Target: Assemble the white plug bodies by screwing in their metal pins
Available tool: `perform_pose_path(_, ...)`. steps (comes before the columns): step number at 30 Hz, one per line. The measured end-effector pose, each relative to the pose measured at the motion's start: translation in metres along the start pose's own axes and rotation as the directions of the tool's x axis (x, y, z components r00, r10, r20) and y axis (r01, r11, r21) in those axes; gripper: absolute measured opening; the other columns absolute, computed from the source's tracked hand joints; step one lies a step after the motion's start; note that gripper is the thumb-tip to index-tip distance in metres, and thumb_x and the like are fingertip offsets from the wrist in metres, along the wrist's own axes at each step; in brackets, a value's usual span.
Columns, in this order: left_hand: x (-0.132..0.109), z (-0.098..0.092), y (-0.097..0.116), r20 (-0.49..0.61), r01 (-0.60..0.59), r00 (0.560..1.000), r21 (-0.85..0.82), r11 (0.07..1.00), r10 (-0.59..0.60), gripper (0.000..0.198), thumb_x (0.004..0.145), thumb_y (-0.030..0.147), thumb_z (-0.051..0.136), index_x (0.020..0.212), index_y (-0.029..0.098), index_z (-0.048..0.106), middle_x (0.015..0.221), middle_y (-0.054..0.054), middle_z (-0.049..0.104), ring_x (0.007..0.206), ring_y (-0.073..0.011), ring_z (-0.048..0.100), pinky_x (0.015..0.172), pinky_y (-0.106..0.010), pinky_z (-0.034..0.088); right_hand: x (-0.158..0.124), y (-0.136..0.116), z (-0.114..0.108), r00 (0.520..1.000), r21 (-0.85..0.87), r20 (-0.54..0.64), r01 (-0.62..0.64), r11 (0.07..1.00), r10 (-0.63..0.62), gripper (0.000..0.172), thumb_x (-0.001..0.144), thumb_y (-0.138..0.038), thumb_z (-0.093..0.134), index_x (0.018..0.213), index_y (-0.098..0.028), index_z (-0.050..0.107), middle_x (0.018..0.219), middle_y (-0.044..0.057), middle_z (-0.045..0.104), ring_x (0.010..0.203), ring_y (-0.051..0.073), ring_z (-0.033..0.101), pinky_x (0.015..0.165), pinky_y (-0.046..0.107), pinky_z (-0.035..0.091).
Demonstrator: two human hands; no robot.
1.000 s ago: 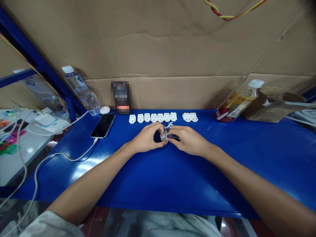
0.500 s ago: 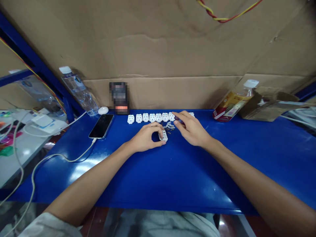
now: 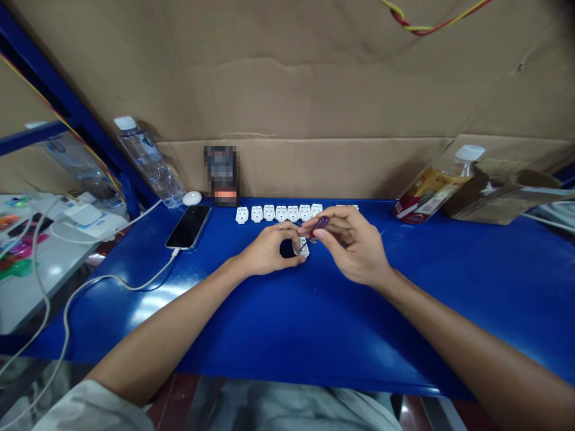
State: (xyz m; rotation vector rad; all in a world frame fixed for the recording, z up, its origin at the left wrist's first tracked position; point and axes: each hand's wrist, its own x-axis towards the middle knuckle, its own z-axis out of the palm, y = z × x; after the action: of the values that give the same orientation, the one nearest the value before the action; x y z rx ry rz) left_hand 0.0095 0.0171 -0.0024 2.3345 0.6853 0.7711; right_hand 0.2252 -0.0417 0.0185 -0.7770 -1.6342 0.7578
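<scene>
Pinched between thumb and fingers of left hand [image 3: 267, 250], low on the worktop [image 3: 314, 323]: small, squarish white plastic part [image 3: 305, 250]. Gripped in curled fingers of right hand [image 3: 356, 244], just above and to the right of the part: slim screwdriver [image 3: 322, 223] with translucent purple handle and dark shaft. Shaft slanting down toward the part, between both hands; seating of tip: cannot tell at this size.

Just beyond the hands: line of seven similar white plastic pieces [image 3: 281, 214], side by side. More white pieces [image 3: 354, 208] behind right hand, mostly hidden, count not readable. Near the held part, between the hands: tiny brass-coloured bits [image 3: 313, 241], partly covered.

Well left of left hand: black-screened smartphone [image 3: 188, 227] lying flat, with white charging cable [image 3: 139, 289] plugged into near end. Past the phone: glossy white oval object [image 3: 192, 198] and clear plastic bottle [image 3: 150, 158] with white cap, tilted. Well right of and beyond right hand: bottle with yellow-and-red label [image 3: 433, 190], leaning, beside open brown cardboard box [image 3: 487, 197].
</scene>
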Motion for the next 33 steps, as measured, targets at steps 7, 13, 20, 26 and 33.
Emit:
perform_pose_path(7, 0.001, 0.001, 0.0, 0.001, -0.006, 1.0, 0.014, 1.0, 0.006, 0.017, 0.086, 0.035, 0.08, 0.088, 0.023, 0.069, 0.117, -0.006, 0.069, 0.118, -0.0253, 0.066, 0.108, -0.046, 0.051, -0.002, 0.005, 0.002, 1.0, -0.023, -0.013, -0.026, 0.999, 0.025, 0.028, 0.101, -0.037, 0.068, 0.125, -0.027, 0.058, 0.119, 0.008, 0.076, 0.112, 0.026, 0.077, 0.097, 0.047, 0.068)
perform_pose_path(13, 0.001, 0.001, 0.001, -0.005, -0.028, 1.0, 0.013, 1.0, 0.028, 0.015, 0.087, 0.032, 0.079, 0.089, 0.022, 0.068, 0.113, -0.005, 0.068, 0.113, -0.0233, 0.067, 0.105, -0.044, 0.053, -0.002, 0.004, 0.004, 0.999, -0.039, -0.037, -0.019, 0.999, 0.017, 0.032, 0.096, -0.037, 0.075, 0.122, -0.027, 0.06, 0.116, 0.007, 0.077, 0.107, 0.026, 0.079, 0.091, 0.044, 0.07)
perform_pose_path(20, 0.001, 0.001, 0.0, 0.012, -0.003, 1.0, 0.013, 1.0, 0.003, 0.014, 0.087, 0.032, 0.078, 0.093, 0.022, 0.069, 0.114, -0.006, 0.068, 0.11, -0.0232, 0.068, 0.101, -0.044, 0.055, -0.004, 0.002, 0.013, 0.978, -0.293, -0.169, 0.068, 0.954, -0.122, 0.038, 0.091, -0.038, 0.081, 0.124, -0.03, 0.065, 0.106, 0.004, 0.081, 0.095, 0.026, 0.082, 0.083, 0.044, 0.073)
perform_pose_path(26, 0.001, 0.0, -0.001, 0.02, -0.013, 1.0, 0.006, 1.0, 0.013, 0.015, 0.089, 0.036, 0.077, 0.091, 0.023, 0.07, 0.114, -0.006, 0.071, 0.115, -0.0252, 0.068, 0.107, -0.047, 0.054, -0.003, 0.004, 0.01, 0.996, -0.208, -0.005, 0.085, 0.974, -0.088, 0.035, 0.102, -0.031, 0.066, 0.136, -0.028, 0.058, 0.12, 0.007, 0.078, 0.107, 0.024, 0.08, 0.095, 0.045, 0.069)
perform_pose_path(33, 0.0, 0.002, -0.004, 0.012, -0.016, 1.0, 0.026, 1.0, 0.016, 0.015, 0.089, 0.036, 0.077, 0.095, 0.022, 0.072, 0.124, -0.007, 0.069, 0.117, -0.0249, 0.067, 0.106, -0.047, 0.054, 0.0, 0.002, 0.007, 0.983, -0.274, 0.026, 0.182, 0.944, -0.182, 0.04, 0.099, -0.027, 0.069, 0.138, -0.034, 0.063, 0.13, 0.005, 0.071, 0.112, 0.023, 0.075, 0.09, 0.043, 0.07)
